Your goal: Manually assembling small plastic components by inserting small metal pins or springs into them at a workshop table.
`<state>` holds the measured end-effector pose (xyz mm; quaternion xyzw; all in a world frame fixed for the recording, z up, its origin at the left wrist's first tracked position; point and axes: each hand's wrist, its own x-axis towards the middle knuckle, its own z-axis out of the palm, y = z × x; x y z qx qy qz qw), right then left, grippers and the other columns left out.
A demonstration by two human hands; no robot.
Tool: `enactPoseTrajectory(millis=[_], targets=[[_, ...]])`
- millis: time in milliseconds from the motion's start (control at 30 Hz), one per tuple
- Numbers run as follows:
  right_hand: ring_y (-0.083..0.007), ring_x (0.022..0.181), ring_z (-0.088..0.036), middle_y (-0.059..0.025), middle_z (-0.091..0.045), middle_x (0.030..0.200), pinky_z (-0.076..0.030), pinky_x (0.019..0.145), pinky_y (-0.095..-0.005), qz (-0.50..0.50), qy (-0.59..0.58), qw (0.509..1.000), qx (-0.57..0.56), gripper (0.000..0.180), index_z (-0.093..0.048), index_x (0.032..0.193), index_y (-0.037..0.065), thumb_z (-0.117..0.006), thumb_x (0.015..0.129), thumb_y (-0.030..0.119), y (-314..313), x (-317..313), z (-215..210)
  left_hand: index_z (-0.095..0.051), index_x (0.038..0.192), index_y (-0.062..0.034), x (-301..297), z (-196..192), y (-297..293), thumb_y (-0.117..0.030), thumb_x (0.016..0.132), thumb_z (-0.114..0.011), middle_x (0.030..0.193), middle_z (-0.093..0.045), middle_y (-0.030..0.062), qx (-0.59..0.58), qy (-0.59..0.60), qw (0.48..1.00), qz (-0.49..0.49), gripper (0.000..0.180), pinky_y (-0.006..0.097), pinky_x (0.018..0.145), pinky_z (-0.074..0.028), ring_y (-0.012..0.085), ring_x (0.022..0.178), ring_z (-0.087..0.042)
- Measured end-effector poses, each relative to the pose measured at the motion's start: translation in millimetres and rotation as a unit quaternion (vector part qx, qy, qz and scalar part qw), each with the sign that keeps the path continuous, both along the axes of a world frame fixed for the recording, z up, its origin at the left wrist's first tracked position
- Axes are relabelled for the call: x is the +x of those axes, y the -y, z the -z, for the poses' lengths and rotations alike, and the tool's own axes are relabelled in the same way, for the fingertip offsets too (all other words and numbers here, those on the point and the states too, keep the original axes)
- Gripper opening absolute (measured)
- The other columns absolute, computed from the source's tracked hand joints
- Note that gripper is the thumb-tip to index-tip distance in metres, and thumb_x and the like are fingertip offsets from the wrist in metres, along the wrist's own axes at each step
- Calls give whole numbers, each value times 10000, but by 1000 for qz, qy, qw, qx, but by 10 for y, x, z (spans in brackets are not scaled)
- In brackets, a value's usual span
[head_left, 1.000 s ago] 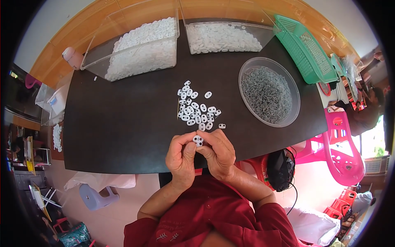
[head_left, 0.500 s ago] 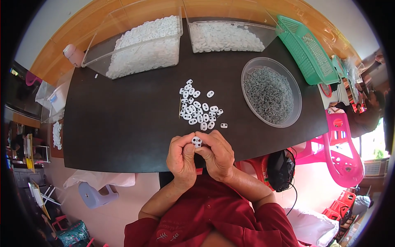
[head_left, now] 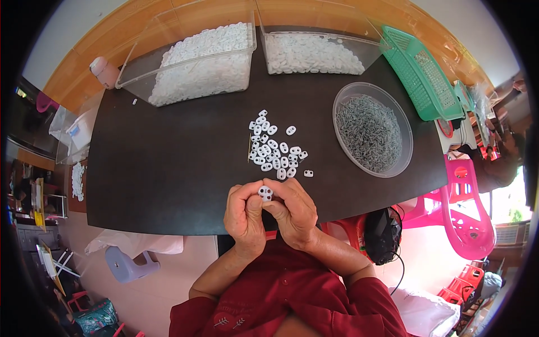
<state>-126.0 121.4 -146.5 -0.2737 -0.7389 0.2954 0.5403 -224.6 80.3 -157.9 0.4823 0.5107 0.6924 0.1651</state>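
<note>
Both of my hands meet at the near edge of the black table (head_left: 168,174). My left hand (head_left: 245,216) and my right hand (head_left: 293,213) pinch one small white plastic piece (head_left: 265,193) between their fingertips. Just beyond the hands lies a loose pile of several similar white pieces (head_left: 273,147). To the right of that pile stands a round clear bowl (head_left: 371,130) filled with small grey metal parts.
Two clear bins of white pieces stand at the far edge, one on the left (head_left: 197,57) and one on the right (head_left: 314,49). A green basket (head_left: 422,73) lies at the far right. Pink chairs (head_left: 469,219) and a grey stool (head_left: 126,264) stand around the table.
The hands stay together on the white piece; the view has shifted slightly. The pile and bowl have not moved.
</note>
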Motion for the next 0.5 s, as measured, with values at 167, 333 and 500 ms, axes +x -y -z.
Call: enactPoseTrajectory(millis=[167, 333, 500], targets=[[-217, 683, -538, -101, -609, 840, -458, 610, -301, -11, -4, 1000, 8, 409, -583, 1127, -53, -715, 743, 6, 8, 1, -2, -581, 1032, 31, 9, -27, 31, -105, 947, -547, 851, -549, 60, -8, 19, 1000, 10, 164, 231, 630, -416, 123, 726, -499], [-217, 691, -537, -101, -607, 837, -456, 613, -305, -2, -2, 999, 38, 411, -579, 1131, -62, -712, 753, 32, 8, -5, 18, -580, 1035, 30, 19, -50, 61, -106, 946, -551, 853, -549, 54, -3, 31, 999, 8, 165, 230, 632, -414, 117, 725, -492], [-216, 700, -542, -105, -617, 858, -456, 620, -308, -19, -12, 999, 31, 397, -586, 1124, -59, -705, 755, 25, -20, -19, 17, -580, 1053, 33, -10, -37, 76, -100, 945, -551, 867, -555, 53, -13, 37, 999, 10, 173, 226, 653, -423, 109, 746, -500]])
